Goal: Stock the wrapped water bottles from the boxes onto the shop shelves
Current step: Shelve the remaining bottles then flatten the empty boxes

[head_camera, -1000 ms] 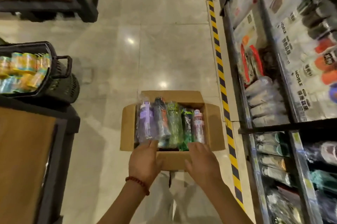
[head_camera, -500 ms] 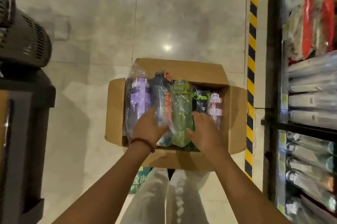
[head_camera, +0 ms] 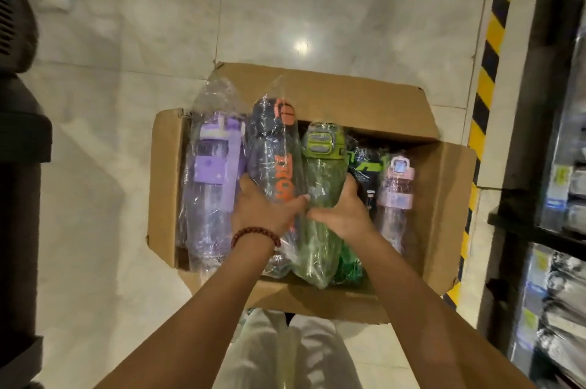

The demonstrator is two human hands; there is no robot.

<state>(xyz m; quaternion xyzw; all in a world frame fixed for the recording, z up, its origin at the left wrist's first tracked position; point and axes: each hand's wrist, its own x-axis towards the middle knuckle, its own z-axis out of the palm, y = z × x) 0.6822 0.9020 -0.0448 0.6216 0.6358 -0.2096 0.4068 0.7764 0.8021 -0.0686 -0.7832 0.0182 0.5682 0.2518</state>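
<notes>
An open cardboard box (head_camera: 440, 198) sits on the floor in front of me, holding several plastic-wrapped water bottles. My left hand (head_camera: 264, 209) grips the dark bottle with orange lettering (head_camera: 274, 147). My right hand (head_camera: 342, 209) grips the green bottle (head_camera: 322, 173) beside it. Both bottles sit raised above their neighbours. A purple bottle (head_camera: 212, 179) lies at the box's left, a black-and-green one (head_camera: 366, 170) and a pink one (head_camera: 396, 195) at its right.
Shop shelves (head_camera: 558, 198) with wrapped goods run along the right, behind a yellow-and-black floor stripe (head_camera: 485, 71). A dark stand (head_camera: 22, 166) with a black basket (head_camera: 14, 27) stands at the left. Pale tiled floor (head_camera: 285, 2) stretches beyond the box.
My hands went from the box's near edge into the box and closed round the dark and green bottles, which have risen. The camera has moved closer.
</notes>
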